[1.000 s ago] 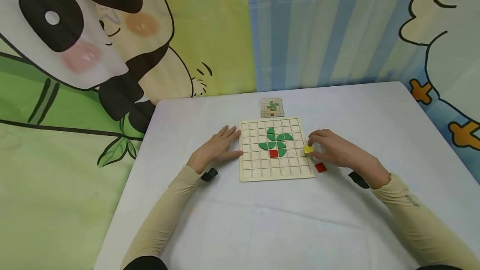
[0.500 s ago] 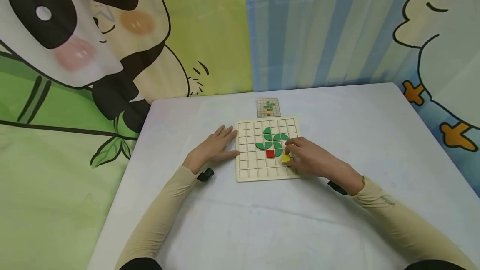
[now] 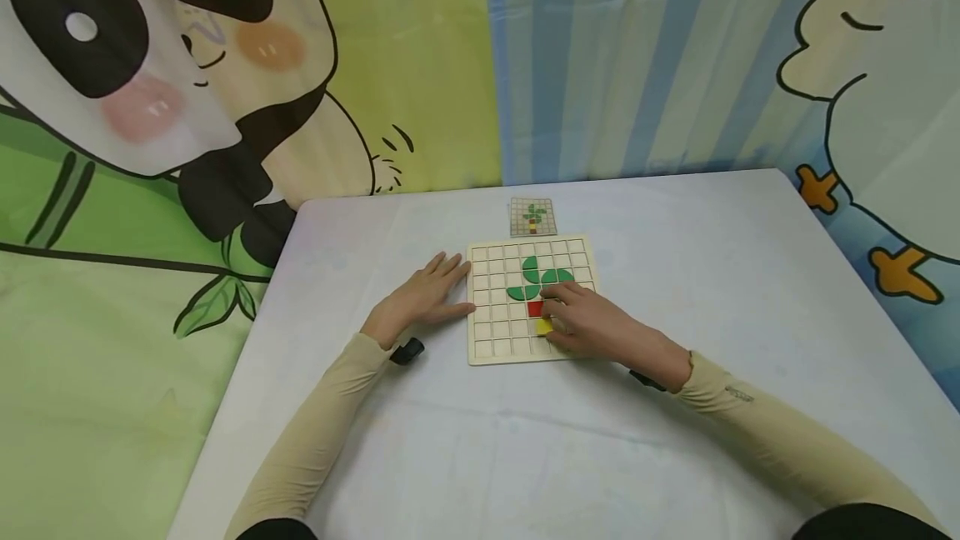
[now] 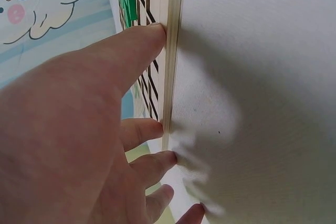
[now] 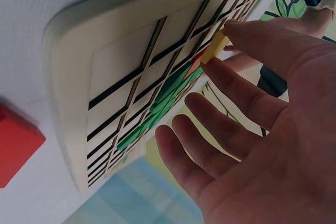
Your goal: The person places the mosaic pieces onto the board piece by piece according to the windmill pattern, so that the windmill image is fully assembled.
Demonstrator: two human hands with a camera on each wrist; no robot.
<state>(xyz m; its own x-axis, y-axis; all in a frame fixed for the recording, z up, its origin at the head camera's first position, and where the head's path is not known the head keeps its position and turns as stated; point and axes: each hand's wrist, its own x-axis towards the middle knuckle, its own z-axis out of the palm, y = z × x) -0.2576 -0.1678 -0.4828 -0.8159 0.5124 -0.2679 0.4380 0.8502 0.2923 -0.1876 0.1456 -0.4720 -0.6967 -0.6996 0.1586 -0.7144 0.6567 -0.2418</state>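
Note:
A wooden grid board (image 3: 491, 348) lies on the table, with several green quarter-round pieces (image 3: 531, 268) and a red square tile (image 3: 535, 308) set in its cells. My right hand (image 3: 600, 323) pinches a yellow square tile (image 5: 214, 47) between thumb and index finger, just below the red tile; whether it touches the board I cannot tell. Its other fingers are spread over the board and hide some of the green pieces. With fingers spread, my left hand (image 3: 412, 298) rests at the board's left edge, thumb and index fingertip touching the rim in the left wrist view.
Behind the board lies a small pattern card (image 3: 533, 217) showing green, red and yellow shapes on a grid. In the right wrist view, a loose red tile (image 5: 18, 145) lies on the white table (image 3: 480, 448) beside the board. A printed cloth backdrop stands behind the table.
My right hand has carried the yellow tile leftward from the board's right edge to the area below the red tile. My left hand has stayed at the board's left edge.

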